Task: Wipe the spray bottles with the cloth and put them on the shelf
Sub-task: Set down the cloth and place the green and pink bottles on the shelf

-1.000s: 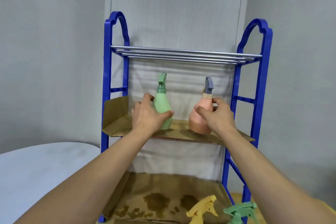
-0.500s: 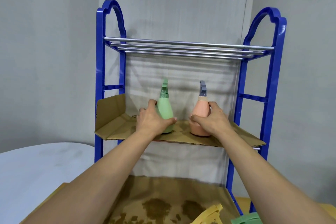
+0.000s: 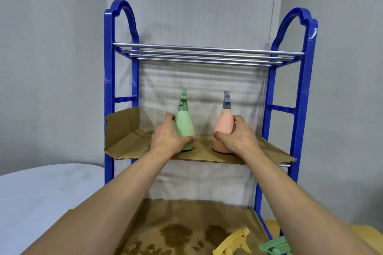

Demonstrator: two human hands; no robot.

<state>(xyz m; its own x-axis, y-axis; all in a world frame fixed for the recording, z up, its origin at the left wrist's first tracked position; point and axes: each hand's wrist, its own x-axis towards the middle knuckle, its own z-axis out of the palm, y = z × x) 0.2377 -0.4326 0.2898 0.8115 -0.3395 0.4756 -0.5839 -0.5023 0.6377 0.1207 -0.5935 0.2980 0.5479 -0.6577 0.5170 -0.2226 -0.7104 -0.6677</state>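
Green spray bottle [image 3: 185, 124] has my left hand [image 3: 169, 137] wrapped round its body; right hand [image 3: 238, 135] grips the pink spray bottle [image 3: 222, 128]. Both upright on the cardboard liner [image 3: 128, 138] of the blue shelf [image 3: 298, 109] middle tier. Below I see yellow [image 3: 234, 244] and green [image 3: 273, 247] trigger heads; white table [image 3: 41, 192] at left.

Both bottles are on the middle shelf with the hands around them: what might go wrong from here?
1. The cardboard liner lies over rails and overhangs the front edge, so it may sag or shift as the left hand and right hand let go.
2. The green bottle and pink bottle are tall with narrow necks, so a withdrawing finger could tip either one.
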